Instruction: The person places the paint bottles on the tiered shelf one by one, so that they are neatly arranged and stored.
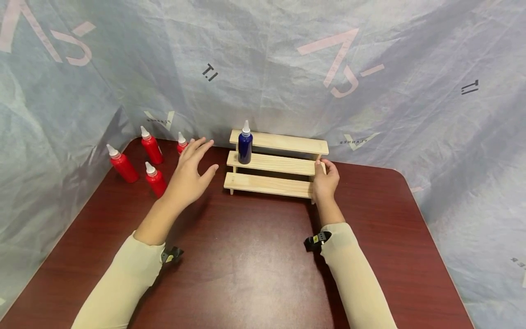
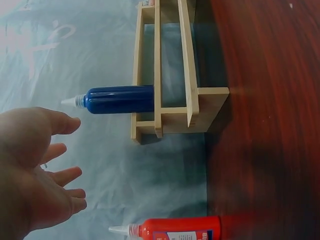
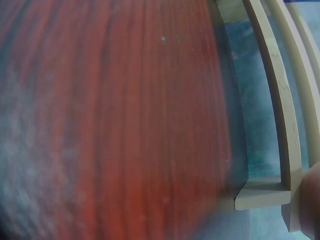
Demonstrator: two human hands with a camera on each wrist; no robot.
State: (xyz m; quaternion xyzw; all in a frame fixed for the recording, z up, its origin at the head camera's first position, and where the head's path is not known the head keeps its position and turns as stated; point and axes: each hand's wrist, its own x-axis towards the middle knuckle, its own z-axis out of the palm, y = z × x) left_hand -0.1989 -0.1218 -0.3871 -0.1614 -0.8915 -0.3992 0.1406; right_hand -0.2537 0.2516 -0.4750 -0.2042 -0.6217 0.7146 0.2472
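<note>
A three-step wooden rack (image 1: 271, 183) stands at the back of the table. On the left end of its middle step a blue bottle with a white nozzle (image 1: 245, 148) stands upright. My right hand (image 1: 326, 179) grips the right end of the rack at the middle step, its thumb on top; in the right wrist view only a bit of that hand (image 3: 311, 200) shows at the edge. My left hand (image 1: 187, 176) is held in the air left of the rack, fingers spread and holding nothing. The left wrist view shows this hand (image 2: 37, 175) apart from the blue bottle.
Several red bottles with white nozzles, one of them a red bottle (image 1: 124, 167) near the left edge, stand on the dark red table (image 1: 246, 256). One red bottle (image 1: 181, 145) is partly hidden behind my left hand. A grey cloth (image 1: 263, 68) hangs behind the table.
</note>
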